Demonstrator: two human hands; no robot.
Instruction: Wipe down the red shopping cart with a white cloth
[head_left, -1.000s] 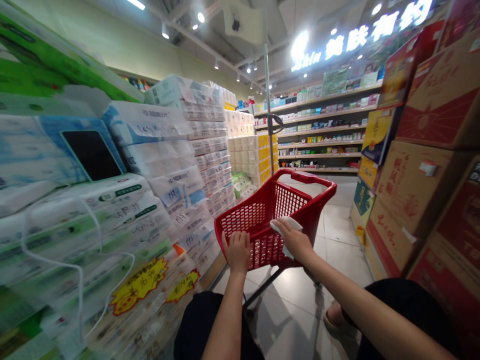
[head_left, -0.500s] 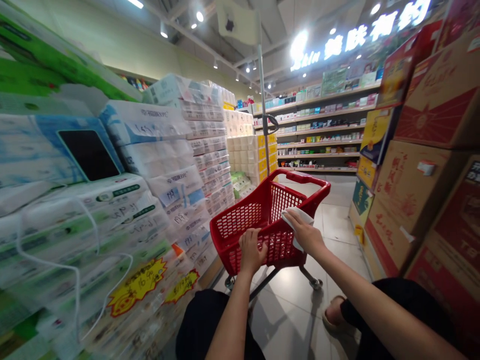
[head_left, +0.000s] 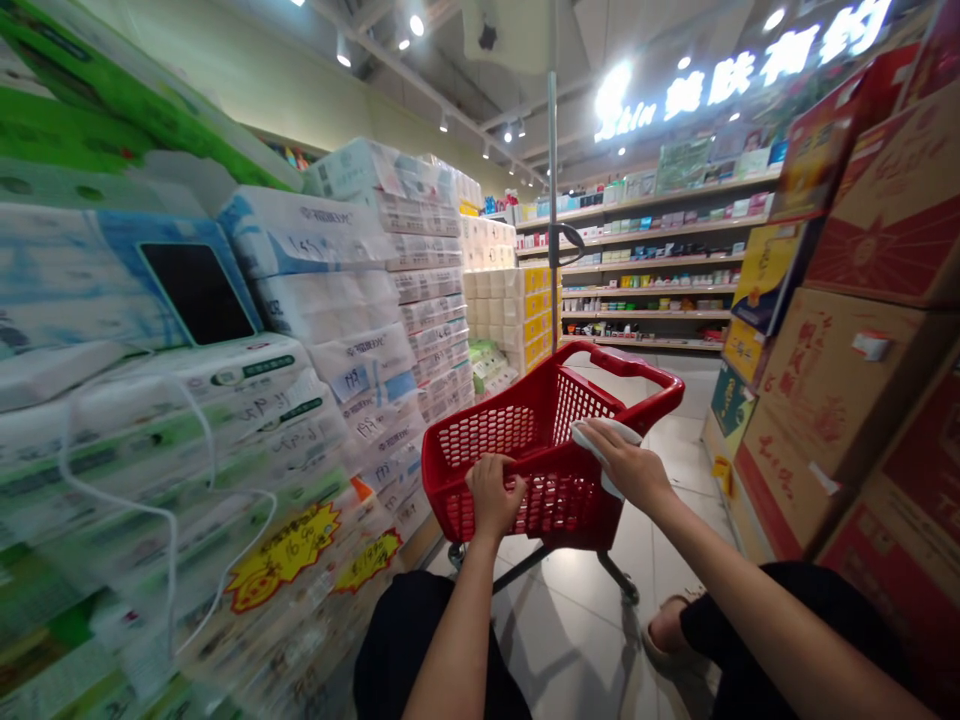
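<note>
A red plastic shopping cart [head_left: 574, 505] with a perforated basket stands in front of me on metal legs with casters. My left hand [head_left: 495, 495] is closed over the near rim of the basket, toward its left end. Farther right along that same rim, my right hand [head_left: 626, 465] presses a white cloth [head_left: 611, 430] against the basket's edge, just below the handle end. The cloth drapes over the rim and partly hides under my fingers. Inside the basket I see only red plastic.
Stacked tissue packs [head_left: 345, 330] rise on the left, with a dark-screened phone [head_left: 199, 292] and a white cable [head_left: 172, 540] on them. Cardboard boxes [head_left: 832, 370] line the right side. A metal pole [head_left: 553, 200] stands behind the cart, before stocked shelves [head_left: 645, 255].
My right hand and the cloth have shifted slightly right in view, along with the cart's handle end. My left hand stays on the rim. The view has turned a little left.
</note>
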